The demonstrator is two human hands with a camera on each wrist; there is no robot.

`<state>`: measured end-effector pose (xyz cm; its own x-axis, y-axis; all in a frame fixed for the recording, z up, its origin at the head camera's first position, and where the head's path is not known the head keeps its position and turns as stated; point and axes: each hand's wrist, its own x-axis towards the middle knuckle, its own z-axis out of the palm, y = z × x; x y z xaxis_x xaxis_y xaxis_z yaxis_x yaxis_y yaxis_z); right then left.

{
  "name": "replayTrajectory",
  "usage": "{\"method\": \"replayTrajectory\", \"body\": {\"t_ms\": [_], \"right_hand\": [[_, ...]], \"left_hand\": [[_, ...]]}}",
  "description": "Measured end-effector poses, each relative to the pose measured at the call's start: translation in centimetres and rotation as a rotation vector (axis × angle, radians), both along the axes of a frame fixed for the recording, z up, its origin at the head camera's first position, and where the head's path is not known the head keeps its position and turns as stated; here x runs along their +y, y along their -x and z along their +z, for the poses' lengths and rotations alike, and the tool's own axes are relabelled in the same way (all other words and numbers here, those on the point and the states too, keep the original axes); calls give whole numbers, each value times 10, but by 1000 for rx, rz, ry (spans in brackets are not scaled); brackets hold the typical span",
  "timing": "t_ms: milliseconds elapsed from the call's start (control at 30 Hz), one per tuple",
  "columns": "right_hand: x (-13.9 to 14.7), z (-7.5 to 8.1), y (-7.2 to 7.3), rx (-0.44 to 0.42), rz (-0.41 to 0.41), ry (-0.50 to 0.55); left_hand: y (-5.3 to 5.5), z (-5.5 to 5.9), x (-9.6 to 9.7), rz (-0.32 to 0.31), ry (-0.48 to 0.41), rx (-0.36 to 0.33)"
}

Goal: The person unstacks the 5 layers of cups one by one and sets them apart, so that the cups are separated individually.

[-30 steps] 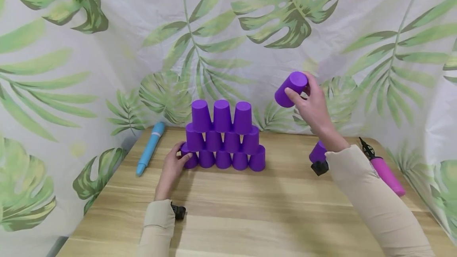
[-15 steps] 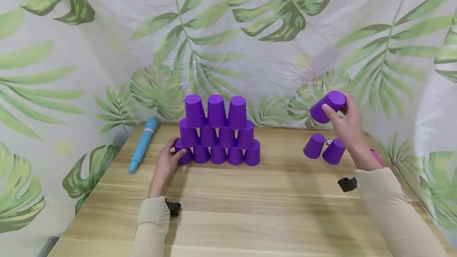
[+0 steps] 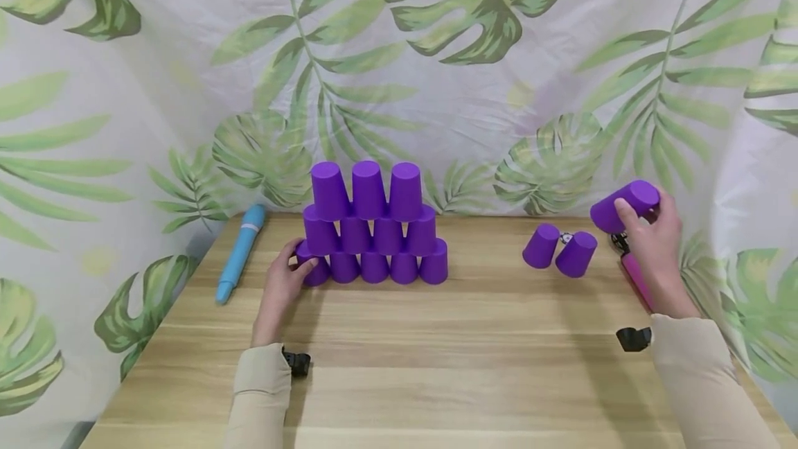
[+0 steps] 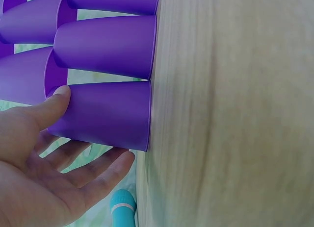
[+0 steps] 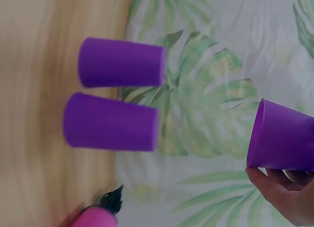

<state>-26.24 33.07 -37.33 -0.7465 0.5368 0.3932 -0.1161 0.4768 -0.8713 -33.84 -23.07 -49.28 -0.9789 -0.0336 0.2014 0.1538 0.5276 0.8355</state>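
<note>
Purple cups stand upside down in a three-level stack (image 3: 374, 227) on the table. My left hand (image 3: 283, 283) holds the bottom level's leftmost cup (image 4: 108, 114); in the left wrist view the thumb lies on its front and the other fingers reach along its outer side. At the right, my right hand (image 3: 661, 241) grips a single purple cup (image 3: 623, 206) in the air, tilted with its mouth toward the lower left. Below and left of that cup, two more purple cups (image 3: 540, 246) stand upside down side by side on the table.
A light blue stick-like thing (image 3: 240, 255) lies along the table's left side. At the right, a pink-handled thing (image 3: 636, 279) with a black end lies partly behind the right hand. A leaf-print cloth (image 3: 461, 130) hangs behind the wooden table (image 3: 436, 352).
My right hand has moved right and down with its cup, which has tipped further sideways. The two standing cups have come into full view. My left hand keeps its place at the stack.
</note>
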Motion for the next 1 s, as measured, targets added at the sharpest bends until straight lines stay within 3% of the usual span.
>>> {"method": "replayTrajectory", "body": {"t_ms": [167, 367, 567, 767, 1000], "right_hand": [[18, -14, -4, -116, -73, 25], [38, -36, -2, -208, -101, -1], [49, -57, 0, -250, -114, -22], [51, -74, 4, -276, -101, -71], [51, -93, 4, -314, -29, -89]], "left_hand": [[1, 4, -1, 0, -3, 16], [2, 1, -1, 1, 17, -12], [0, 0, 1, 4, 17, -14], [0, 1, 0, 15, 10, -21], [1, 2, 2, 6, 2, -11]]}}
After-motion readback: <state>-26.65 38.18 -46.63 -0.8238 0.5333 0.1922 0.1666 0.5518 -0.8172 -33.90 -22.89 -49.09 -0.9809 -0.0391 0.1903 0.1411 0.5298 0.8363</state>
